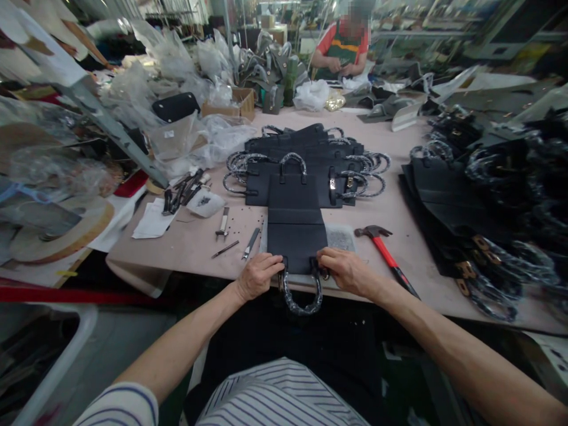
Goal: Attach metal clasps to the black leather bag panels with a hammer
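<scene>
A black handbag panel (296,236) lies flat in front of me, creased across its middle, with a plastic-wrapped handle at each end. The near handle (303,307) hangs over the table's front edge. My left hand (260,276) pinches the panel's near left corner beside the handle base. On the opposite corner my right hand (341,269) has its fingers closed, with a small metal piece just under them. A pale sheet (341,238) shows from beneath the panel. Behind it is a pile of similar black panels (306,155) with wrapped handles.
A red-handled hammer (385,251) lies to the right, a cutter knife (252,244) and a thin rod (225,249) to the left. More black panels (444,195) are heaped at the right. A metal post (119,139) slants at the left. A co-worker (341,50) is across the table.
</scene>
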Motion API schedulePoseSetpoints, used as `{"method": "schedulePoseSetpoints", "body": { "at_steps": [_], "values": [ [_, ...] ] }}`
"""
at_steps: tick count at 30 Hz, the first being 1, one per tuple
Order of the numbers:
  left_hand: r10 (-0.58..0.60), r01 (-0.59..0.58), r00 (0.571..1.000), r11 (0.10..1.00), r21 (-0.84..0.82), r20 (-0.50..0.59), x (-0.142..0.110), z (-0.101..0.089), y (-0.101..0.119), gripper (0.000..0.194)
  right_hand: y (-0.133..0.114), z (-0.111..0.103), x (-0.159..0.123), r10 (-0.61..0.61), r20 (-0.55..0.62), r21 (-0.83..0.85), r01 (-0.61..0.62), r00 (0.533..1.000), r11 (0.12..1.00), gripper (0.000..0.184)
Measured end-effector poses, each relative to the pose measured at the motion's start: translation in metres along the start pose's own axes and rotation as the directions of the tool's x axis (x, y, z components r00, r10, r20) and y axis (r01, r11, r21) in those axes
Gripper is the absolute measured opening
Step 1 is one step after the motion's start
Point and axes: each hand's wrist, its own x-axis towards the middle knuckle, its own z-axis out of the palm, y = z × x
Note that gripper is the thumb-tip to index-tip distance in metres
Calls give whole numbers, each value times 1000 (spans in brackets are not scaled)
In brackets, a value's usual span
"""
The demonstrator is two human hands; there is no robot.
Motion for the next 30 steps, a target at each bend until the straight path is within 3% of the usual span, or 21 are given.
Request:
{"method": "schedulePoseSetpoints", "body": {
  "at_steps": [4, 8, 12, 15, 18, 22, 24, 25, 27, 30],
  "values": [
    [-24, 25, 999, 1000, -8, 23, -1, 1, 0, 35, 0, 16, -19, -135, -84, 14, 137, 987, 990, 24],
    [-38, 38, 999, 999, -18, 15, -1, 1, 0, 35, -5, 38, -27, -135, -229, 11, 141, 964, 990, 30],
    [-47, 47, 999, 998, -44, 2, -1, 1, -2, 38, -8, 51, -33, 42, -412, 173, 33, 910, 984, 50],
    [-63, 62, 998, 996, -59, -2, 0, 0, 1, 42, -11, 57, -28, 206, -466, 322, -52, 861, 945, 38],
    [-101, 102, 995, 991, -88, 11, 0, -5, 8, 48, -13, 62, -15, 393, -503, 461, -145, 770, 875, 28],
    [-272, 273, 962, 962, -28, 9, -1, -20, 11, 38, -13, 68, 2, 477, -548, 516, -170, 687, 839, 27],
    [-462, 461, 887, 880, 114, -17, 2, -32, 2, 29, -12, 71, 6, 490, -564, 529, -165, 665, 833, 27],
    [-568, 562, 823, 806, 187, -25, 6, -39, -4, 26, -12, 73, 6, 497, -568, 535, -165, 656, 829, 27],
    [-753, 715, 658, 629, 306, 12, 17, -52, -20, 23, -11, 75, 6, 507, -570, 543, -167, 647, 823, 26],
    [-875, 753, 440, 482, 449, 202, 39, -63, -42, 24, -10, 78, 6, 501, -574, 540, -161, 647, 826, 24]
  ]
}}
